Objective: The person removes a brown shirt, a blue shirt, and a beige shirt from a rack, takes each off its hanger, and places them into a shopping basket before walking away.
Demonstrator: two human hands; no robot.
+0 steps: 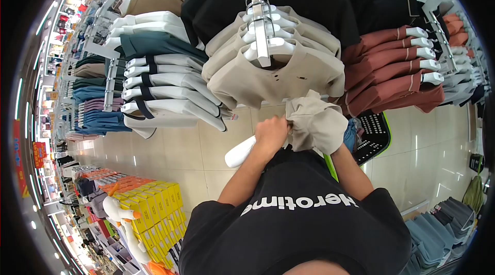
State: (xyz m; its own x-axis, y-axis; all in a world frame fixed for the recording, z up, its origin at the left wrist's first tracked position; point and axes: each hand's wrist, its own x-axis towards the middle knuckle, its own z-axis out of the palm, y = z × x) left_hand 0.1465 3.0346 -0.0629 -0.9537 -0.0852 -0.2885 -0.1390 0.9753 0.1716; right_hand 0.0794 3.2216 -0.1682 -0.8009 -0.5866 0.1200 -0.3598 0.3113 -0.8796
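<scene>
You stood over a pale tiled floor (pixel 175 151). A black basket (pixel 372 138) with a green rim sat on it near its right edge; yellow boxes (pixel 154 203) were stacked at its lower left corner.

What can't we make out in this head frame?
- Right hand: hidden under the beige shirt; grip cannot be told.
- Left hand: fingers buried in the shirt folds, so its grip on the white hanger is unclear.
- Hanger: its far end is behind the hand and shirt.
- Black basket: partly behind shirt and arm; contents hidden.
- Yellow boxes: print too small to read.
</scene>
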